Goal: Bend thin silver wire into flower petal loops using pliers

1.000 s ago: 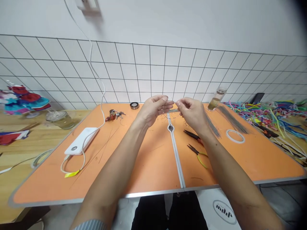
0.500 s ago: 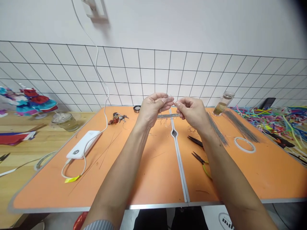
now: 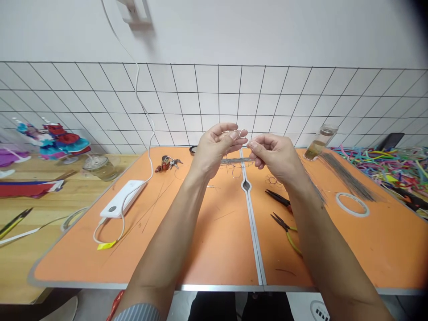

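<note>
Both hands raised above the far middle of the orange counter (image 3: 207,249), fingertips nearly meeting. The left hand (image 3: 214,149) is curled, thumb and forefinger pinched on a thin silvery wire (image 3: 241,133); the right hand (image 3: 276,156) is curled too, thumb and forefinger closed on the wire's other end. The wire is very fine and partly lost against the white wall tiles, so its exact shape is hard to tell; it looks like a small loop or bend at the left fingertips with a short straight run slanting down toward the right fingertips. Its long axis runs roughly left-right across the view, tilted slightly down to the right. The wire sits between the two hands, touching both, and neither hand is clearly nearer; the left holds the higher end. It is in the air, not resting on the counter. Directly below it, on the counter by the centre seam, lies a bundle of wires (image 3: 236,161), long axis also left-right. Right of the seam, near the right forearm, lie two pliers (image 3: 284,223), tips pointing away to the far left. Further right are a tape ring (image 3: 352,204), a long wire sheaf (image 3: 347,178) and a jar (image 3: 319,142). On the left are a power bank (image 3: 122,205) with cable, and keys (image 3: 167,163).
</note>
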Demonstrator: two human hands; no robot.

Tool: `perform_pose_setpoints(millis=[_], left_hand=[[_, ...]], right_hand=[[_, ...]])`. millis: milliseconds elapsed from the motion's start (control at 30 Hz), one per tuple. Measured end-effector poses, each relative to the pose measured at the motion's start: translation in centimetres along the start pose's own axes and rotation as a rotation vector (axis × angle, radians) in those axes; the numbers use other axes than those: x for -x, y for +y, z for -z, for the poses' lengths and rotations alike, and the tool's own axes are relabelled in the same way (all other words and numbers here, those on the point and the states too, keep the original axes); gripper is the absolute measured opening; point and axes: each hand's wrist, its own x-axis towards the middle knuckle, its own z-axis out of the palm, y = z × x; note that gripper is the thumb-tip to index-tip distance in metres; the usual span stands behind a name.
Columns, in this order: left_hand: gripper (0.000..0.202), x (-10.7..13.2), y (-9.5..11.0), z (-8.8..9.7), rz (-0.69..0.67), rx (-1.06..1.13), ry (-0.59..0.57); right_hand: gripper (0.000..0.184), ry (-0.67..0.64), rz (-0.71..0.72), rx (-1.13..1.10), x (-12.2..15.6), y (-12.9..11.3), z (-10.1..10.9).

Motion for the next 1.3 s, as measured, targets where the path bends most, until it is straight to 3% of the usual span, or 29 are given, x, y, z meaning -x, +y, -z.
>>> perform_pose_setpoints(millis=[233,367,533,833,967,1133,1300], left_hand=[[0.055,0.3,0.7,-0.4,0.117,0.008,0.009],[0.048,0.6,0.6,-0.7,0.112,0.035,-0.02],[0.042,0.5,-0.3,-1.0,0.059,0.067,0.02],[0.038,0.3,-0.6,-0.8,0.142,0.101,0.043],[0.037,0.4,-0.6,-0.9,0.115,0.069,0.066],[0.038,0.6,-0.5,-1.1,0.128,-0.018,0.012],[0.038,0.8,-0.7,-1.5,0.127,-0.075,-0.051]], right_hand=[[0.017,0.114,0.08,0.14,-0.1,0.8,0.2],[0.02,0.153,0.121,0.202,0.0,0.9,0.3],[0.02,0.128,0.13,0.179,0.0,0.8,0.2],[0.023,0.032,0.122,0.107,-0.1,0.7,0.9],[0.025,0.04,0.119,0.203,-0.2,0.9,1.0],[0.02,0.176,0.206,0.196,-0.3,0.8,0.7],[0.018,0.162,0.21,0.199,-0.2,0.6,0.6]])
